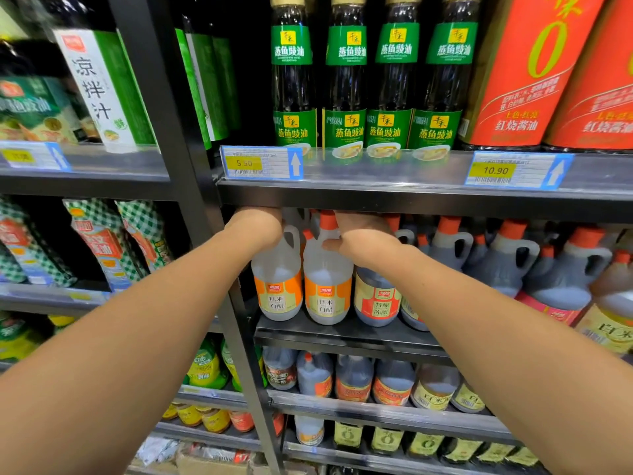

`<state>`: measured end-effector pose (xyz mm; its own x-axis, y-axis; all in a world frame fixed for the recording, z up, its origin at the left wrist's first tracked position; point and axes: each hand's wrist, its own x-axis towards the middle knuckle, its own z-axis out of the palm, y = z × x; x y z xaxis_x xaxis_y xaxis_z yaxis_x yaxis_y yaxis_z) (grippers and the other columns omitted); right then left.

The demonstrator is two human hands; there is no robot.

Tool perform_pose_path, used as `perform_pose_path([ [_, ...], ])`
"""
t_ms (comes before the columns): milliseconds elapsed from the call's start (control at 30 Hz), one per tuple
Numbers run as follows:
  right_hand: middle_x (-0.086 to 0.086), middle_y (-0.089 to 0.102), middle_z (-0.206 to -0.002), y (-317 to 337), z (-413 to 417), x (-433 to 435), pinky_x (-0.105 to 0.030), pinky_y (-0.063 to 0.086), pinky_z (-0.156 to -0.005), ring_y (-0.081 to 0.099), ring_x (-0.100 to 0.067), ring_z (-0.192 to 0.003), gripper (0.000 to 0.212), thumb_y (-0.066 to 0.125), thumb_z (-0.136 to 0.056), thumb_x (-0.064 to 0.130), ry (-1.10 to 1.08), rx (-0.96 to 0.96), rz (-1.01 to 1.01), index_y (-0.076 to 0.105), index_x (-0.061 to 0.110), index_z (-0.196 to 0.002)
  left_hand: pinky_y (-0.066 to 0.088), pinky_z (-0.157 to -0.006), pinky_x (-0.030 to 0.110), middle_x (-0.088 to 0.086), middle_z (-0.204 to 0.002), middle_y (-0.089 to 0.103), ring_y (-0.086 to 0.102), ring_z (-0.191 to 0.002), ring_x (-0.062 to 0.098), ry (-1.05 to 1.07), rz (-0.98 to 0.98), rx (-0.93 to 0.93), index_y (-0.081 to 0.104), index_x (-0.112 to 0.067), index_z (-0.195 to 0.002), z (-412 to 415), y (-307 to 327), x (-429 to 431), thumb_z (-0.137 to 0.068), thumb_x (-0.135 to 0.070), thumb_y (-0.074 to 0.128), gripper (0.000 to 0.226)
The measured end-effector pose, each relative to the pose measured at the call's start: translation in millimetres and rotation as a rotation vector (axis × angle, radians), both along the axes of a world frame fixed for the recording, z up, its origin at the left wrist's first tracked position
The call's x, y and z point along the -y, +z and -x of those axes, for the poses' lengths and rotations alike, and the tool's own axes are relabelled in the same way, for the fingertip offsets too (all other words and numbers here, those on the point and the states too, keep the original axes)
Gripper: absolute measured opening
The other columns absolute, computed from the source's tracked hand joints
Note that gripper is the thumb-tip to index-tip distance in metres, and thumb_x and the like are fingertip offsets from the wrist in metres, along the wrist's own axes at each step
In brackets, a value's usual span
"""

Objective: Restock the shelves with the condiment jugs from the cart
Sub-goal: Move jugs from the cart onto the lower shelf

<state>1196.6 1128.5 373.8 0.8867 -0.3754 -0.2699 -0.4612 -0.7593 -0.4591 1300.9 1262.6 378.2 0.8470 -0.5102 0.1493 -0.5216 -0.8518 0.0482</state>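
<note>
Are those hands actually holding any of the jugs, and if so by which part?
Both hands reach the tops of the jugs. The left hand is at the handle of the left clear jug; the right hand rests against the second clear jug's neck. Their fingers are hidden, so a firm grip cannot be told.

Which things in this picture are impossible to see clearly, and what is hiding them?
- Left hand, head view: fingers hidden behind the upper shelf edge; grip unclear.
- Right hand: fingertips hidden behind the clear jugs.
- Left price tag: blurred, unreadable.
- Cart: outside the frame.
</note>
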Motion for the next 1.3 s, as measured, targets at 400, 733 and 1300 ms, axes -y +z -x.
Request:
perform_pose_path([
  [400, 0.003, 0.046, -0.072, -17, 65, -1, -0.031, 0.036, -0.054, 0.051, -0.023, -0.071, 0.030, 0.057, -0.093, 0.043, 0.127, 0.544, 0.556, 0.052, 0.013, -0.092, 0.039, -0.061, 0.033, 0.004, -0.075, 0.055, 0.055, -0.072, 0.029, -0.260, 0.024, 0.319, 0.050, -0.013, -0.085, 58, -15, -21, -0.089, -0.030, 0.052, 0.018],
  [733, -0.004, 0.062, -0.113, -67, 173, 75, -0.045, 0.049, -0.084, 0.056, -0.027, -0.109, 0.044, 0.051, -0.084, 0.043, -0.157, 0.635, 0.619, 0.061, 0.015, -0.116, 0.046, -0.069, 0.043, 0.012, -0.097, 0.055, 0.048, -0.085, 0.034, -0.555, 0.181, 0.491, 0.057, -0.005, -0.112, 97, -59, 16, -0.077, -0.030, 0.060, 0.043],
  [1300, -0.013, 0.057, -0.129, 4, 132, 131, -0.038, 0.046, -0.084, 0.055, -0.037, -0.113, 0.048, 0.043, -0.099, 0.049, -0.019, 0.281, 0.683, 0.049, 0.014, -0.131, 0.040, -0.097, 0.040, 0.024, -0.137, 0.049, 0.051, -0.122, 0.039, -0.254, 0.033, -0.062, 0.047, -0.003, -0.135, 97, -6, 131, -0.101, -0.036, 0.044, 0.047],
])
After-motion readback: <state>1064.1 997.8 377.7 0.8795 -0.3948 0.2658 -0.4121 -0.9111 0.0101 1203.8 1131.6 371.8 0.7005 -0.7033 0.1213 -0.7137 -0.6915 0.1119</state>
